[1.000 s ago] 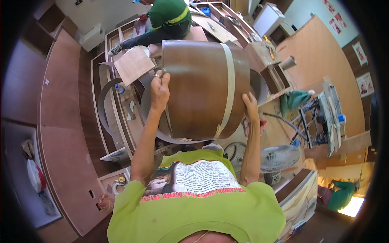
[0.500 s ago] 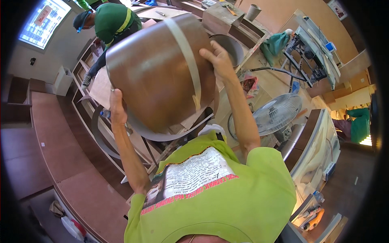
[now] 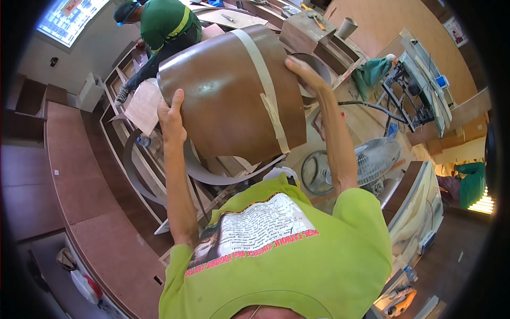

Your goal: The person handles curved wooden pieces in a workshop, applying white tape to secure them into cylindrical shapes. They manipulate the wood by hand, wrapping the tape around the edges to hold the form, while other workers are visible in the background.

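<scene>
A large, bowed sheet of glossy brown laminate (image 3: pixel 218 106) is held up in front of me between both hands. A strip of pale masking tape (image 3: pixel 260 69) runs down its right part, with a loose, crumpled piece on the lower half. My left hand (image 3: pixel 171 119) grips the left edge, thumb up along it and the other fingers partly hidden. At the upper right edge, my right hand (image 3: pixel 307 74) is closed on the sheet, its fingertips mostly out of sight behind it. Below the sheet curves a thin grey strip (image 3: pixel 228 178).
A person in a green shirt (image 3: pixel 164 24) bends over wooden framing at the far left. A curved brown counter (image 3: pixel 93 186) runs along the left. To the right are a floor fan (image 3: pixel 378 159) and a bench machine (image 3: pixel 411 93). A hammer (image 3: pixel 313 18) lies on a box (image 3: pixel 303 34).
The laminate sheet has turned and looks less bowed, with its lower right corner now showing. My right hand's fingers have gone further behind the edge. The whole view has shifted slightly.
</scene>
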`<state>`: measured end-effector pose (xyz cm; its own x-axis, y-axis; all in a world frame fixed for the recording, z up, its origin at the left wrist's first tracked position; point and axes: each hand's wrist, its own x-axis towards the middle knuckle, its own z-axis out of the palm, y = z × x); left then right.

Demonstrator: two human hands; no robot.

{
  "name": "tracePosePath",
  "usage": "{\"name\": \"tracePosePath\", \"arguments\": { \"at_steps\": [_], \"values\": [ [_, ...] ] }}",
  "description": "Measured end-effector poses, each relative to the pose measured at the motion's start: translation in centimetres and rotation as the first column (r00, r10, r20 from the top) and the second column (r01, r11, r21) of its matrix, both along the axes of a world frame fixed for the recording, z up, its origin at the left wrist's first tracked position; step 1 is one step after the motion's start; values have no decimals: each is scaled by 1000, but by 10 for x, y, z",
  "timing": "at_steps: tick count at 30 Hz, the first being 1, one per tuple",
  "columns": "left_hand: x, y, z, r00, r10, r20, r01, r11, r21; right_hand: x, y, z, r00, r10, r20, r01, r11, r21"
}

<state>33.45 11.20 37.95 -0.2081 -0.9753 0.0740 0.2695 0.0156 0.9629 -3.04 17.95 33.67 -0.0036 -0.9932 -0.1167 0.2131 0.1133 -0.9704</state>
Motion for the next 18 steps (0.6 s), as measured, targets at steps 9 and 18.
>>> {"name": "tracePosePath", "arguments": {
  "at_steps": [9, 18],
  "values": [
    [6, -14, 5, 986, -163, -14, 164, 982, 94, 23, 30, 8, 996, -80, -33, 74, 985, -154],
    [-3, 2, 5, 956, -293, -17, 294, 955, 44, 19, 10, 35, 933, -288, 216, 337, 911, -239]
  ]
}}
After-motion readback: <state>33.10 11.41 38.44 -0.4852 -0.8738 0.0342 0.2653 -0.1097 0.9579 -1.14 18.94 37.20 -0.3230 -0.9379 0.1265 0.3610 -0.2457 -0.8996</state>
